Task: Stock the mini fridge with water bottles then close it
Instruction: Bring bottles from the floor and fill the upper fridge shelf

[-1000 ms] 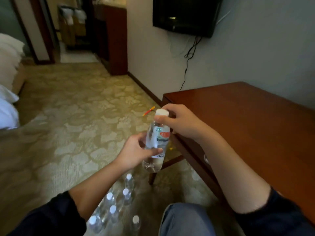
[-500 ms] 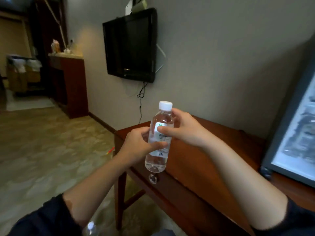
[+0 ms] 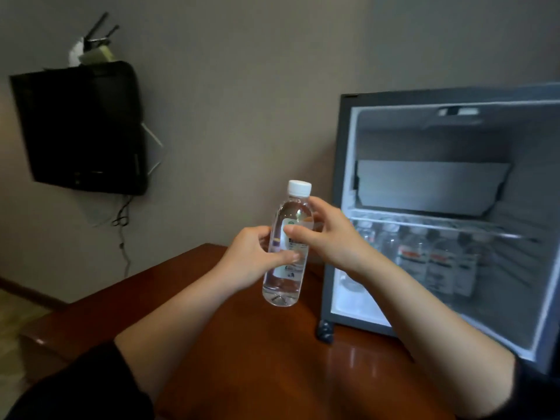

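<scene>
Maybe the clear plastic water bottle with a white cap point(image 3: 283, 286) could slip and drop onto the shiny brown wooden surface point(image 3: 242, 344) below if one hand lets go too soon. The left hand point(image 3: 248, 259) and right hand point(image 3: 330, 241) both curl their fingers point(image 3: 300, 230) round its middle. Past the fingers, it could knock over the standing bottles point(image 3: 436, 262) in the open grey mini fridge point(image 3: 342, 177).

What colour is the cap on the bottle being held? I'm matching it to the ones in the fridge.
White, on the water bottle; the head view shows it clearly.
</scene>
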`<state>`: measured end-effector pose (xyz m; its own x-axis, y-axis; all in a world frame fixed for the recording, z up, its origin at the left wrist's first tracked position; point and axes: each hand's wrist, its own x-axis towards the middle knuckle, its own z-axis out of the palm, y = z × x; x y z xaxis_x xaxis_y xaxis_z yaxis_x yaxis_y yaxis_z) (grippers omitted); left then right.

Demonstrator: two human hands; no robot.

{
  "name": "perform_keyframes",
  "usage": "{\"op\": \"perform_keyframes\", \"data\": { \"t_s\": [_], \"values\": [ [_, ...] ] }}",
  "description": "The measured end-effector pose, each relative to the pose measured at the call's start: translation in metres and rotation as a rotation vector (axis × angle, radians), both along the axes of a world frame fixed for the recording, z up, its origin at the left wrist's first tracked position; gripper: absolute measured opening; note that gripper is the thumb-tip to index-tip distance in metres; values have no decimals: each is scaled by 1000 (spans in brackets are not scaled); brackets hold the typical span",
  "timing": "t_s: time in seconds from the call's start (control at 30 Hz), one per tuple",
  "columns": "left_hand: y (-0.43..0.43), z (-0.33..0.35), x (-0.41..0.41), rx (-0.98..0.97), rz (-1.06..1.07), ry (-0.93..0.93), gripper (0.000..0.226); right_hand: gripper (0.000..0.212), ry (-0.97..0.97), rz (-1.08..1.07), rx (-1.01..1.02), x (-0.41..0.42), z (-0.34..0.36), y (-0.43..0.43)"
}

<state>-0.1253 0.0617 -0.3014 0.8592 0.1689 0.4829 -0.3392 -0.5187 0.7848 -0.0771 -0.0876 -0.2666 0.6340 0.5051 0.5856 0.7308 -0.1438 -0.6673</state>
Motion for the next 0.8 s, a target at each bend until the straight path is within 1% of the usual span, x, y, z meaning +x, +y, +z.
{"op": "perform_keyframes", "data": {
  "t_s": [0.07,0.13,0.27,0.4,0.5,0.53,0.57,0.67,0.8],
  "values": [
    [-18,13,23,10,-33,-6,23,36,34,-33,35,16,10,-19],
    [-34,25,46,6,-55,-19,24,34,67,-67,58,32,19,-34],
    [-61,46,91,2,-107,-42,29,49,11,-217,70,65,42,-54],
    [-87,71,125,-11,-127,-105,33,42,-49,-326,51,99,68,-74],
    [-107,84,148,-32,-138,-136,40,50,-91,-391,39,121,86,-87],
    [-115,87,154,-47,-138,-141,44,49,-107,-413,24,128,91,-90],
    [-121,87,161,-63,-127,-144,48,48,-118,-437,10,134,95,-92],
    [-134,85,181,-93,-55,-142,59,53,-113,-492,-2,151,103,-97],
    [-140,72,194,-149,14,-142,54,57,-80,-521,-8,172,100,-92]
  ]
}}
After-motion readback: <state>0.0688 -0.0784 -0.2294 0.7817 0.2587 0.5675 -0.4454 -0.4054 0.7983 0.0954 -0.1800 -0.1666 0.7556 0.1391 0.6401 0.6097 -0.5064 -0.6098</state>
